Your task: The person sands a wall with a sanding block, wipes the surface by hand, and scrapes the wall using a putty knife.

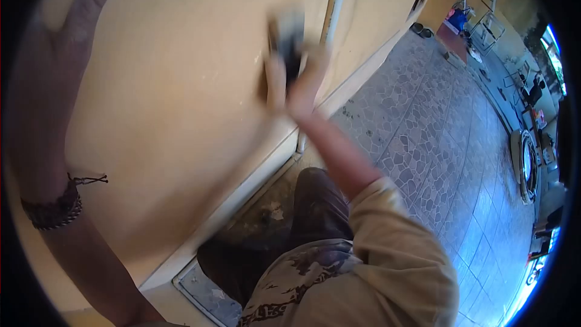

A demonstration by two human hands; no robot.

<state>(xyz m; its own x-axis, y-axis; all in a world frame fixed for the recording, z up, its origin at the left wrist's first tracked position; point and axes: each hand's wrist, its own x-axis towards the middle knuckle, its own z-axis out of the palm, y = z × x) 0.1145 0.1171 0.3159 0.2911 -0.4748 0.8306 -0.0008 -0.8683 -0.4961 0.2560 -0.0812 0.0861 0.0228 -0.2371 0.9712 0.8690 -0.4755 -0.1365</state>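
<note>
My right hand [302, 82] is wrapped round a dark block-like tool with a pale end [287, 33], held against the cream-painted wall [181, 79]. Motion blurs both hand and tool, so its exact kind cannot be made out. Small pale marks show on the wall just left of it. At the far left, my left hand [63, 48] rests against the same wall, its thumb stretched upward. The dark edge of the view hides part of its other fingers. A braided bracelet [54, 209] circles that wrist.
A pale vertical pipe [334, 6] runs down the wall right of the tool. Patterned floor tiles [411, 139] spread to the right. Dark shoes [422, 30] lie by the far wall base. A coiled hose-like ring [526, 166] and clutter line the right side.
</note>
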